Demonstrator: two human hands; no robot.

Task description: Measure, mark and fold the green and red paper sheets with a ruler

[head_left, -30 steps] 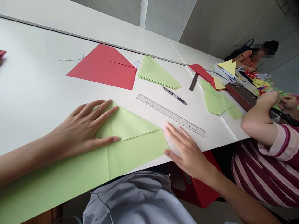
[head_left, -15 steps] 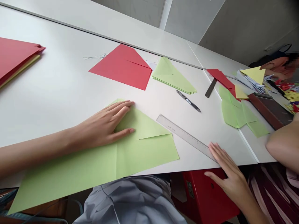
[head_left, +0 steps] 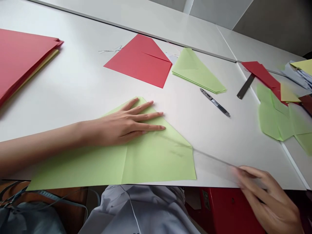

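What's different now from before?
The right hand has grabbed the ruler and moved it away from the pen, its blurred end now over the green paper. The left hand still rests on the paper, fingers spread wider than just before. The pen stayed put.

Your left hand lies spread on a folded light-green paper sheet; your right hand grips a motion-blurred, clear plastic ruler reaching over it. Beyond lies a slim black-and-grey pen.
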